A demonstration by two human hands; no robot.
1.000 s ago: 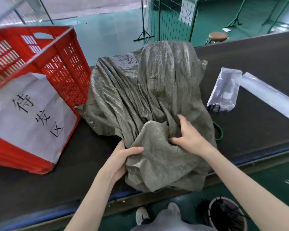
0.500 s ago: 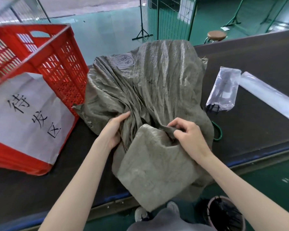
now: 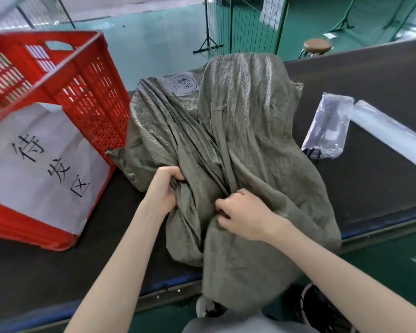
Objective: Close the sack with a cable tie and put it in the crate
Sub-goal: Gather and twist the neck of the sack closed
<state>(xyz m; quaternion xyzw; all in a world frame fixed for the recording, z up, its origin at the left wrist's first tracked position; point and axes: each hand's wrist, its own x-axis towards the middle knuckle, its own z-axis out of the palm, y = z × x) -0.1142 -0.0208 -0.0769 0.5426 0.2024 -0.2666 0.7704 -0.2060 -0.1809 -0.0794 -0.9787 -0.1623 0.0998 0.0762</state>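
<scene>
A grey-green woven sack (image 3: 238, 131) lies bulky on the dark table (image 3: 375, 188), its open end draped over the near edge toward me. My left hand (image 3: 162, 188) clutches a bunch of folds on the sack's left side. My right hand (image 3: 245, 215) pinches gathered cloth just to the right of it, fingers curled into the fabric. The red plastic crate (image 3: 82, 75) stands at the left, tilted, with a white paper sign on its front. A clear bag of black cable ties (image 3: 327, 126) lies to the right of the sack.
A clear plastic roll (image 3: 392, 135) lies at the far right of the table. Below the near edge, a round bin (image 3: 322, 308) holds dark strips. A stool (image 3: 317, 45) and wire fence panels stand beyond the table on the green floor.
Both hands moved closer together and bunched the sack's neck tighter. The loose flap now hangs further over the near edge. The green loop by the sack's right side is now covered.
</scene>
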